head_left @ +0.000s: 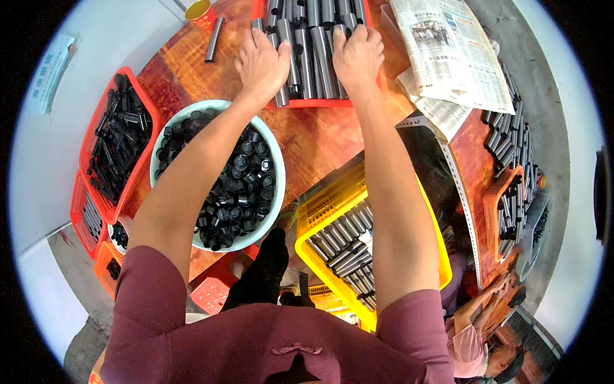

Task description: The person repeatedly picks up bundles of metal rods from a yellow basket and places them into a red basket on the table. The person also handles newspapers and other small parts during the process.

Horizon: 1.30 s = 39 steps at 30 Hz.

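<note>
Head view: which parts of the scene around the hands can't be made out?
- Red tray: far end cut off by the top edge.
- Grey tubes: those under the left hand and right hand are covered.
- Yellow crate: partly hidden by the right forearm.
- Fingers: whether they grip is unclear.

I see dark grey tubes [313,45] in a red tray [320,102], black caps [236,185] in a pale green bowl [167,137], a yellow crate [320,205], and maroon sleeves [153,288].
</note>
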Available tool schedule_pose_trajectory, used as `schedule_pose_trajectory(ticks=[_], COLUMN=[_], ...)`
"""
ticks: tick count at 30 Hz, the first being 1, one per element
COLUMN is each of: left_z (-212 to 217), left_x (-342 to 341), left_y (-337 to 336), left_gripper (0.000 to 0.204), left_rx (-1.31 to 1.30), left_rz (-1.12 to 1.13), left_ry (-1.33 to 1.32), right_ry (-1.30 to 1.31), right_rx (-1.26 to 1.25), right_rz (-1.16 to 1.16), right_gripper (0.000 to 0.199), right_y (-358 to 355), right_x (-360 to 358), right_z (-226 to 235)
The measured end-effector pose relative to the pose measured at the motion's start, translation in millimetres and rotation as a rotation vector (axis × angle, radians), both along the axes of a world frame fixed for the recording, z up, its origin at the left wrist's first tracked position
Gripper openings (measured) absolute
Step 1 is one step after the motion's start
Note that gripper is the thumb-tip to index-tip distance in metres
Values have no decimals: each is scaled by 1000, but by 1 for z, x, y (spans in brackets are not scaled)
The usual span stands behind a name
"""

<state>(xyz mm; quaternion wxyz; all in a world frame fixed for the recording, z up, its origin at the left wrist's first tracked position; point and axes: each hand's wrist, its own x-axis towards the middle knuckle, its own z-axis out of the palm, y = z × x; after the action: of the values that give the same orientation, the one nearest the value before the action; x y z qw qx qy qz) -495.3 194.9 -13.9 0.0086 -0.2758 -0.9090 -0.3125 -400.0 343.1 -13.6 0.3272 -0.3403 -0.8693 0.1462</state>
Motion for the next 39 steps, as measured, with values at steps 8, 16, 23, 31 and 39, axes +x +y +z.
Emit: schedule_pose_trajectory(ticks=[8, 16, 23, 31, 39], left_z=[-11, -8, -19, -21, -18], left_x=[-7, -22, -27, -29, -72], left_y=[-11, 3, -22, -31, -61], left_gripper=[66, 62, 51, 51, 65], left_rx=[185, 172, 301, 218, 148], left_rz=[-85, -54, -160, -200, -181], left_ry=[11, 27, 79, 27, -85], right_ry=[36, 17, -7, 64, 335], right_rx=[-34, -78, 17, -76, -222], right_rz=[64, 22, 178, 164, 74], right_gripper=[48, 39, 39, 52, 49], right_y=[14, 23, 13, 8, -41], right_x=[17, 38, 60, 74, 127], right_z=[-4, -9, -10, -10, 26])
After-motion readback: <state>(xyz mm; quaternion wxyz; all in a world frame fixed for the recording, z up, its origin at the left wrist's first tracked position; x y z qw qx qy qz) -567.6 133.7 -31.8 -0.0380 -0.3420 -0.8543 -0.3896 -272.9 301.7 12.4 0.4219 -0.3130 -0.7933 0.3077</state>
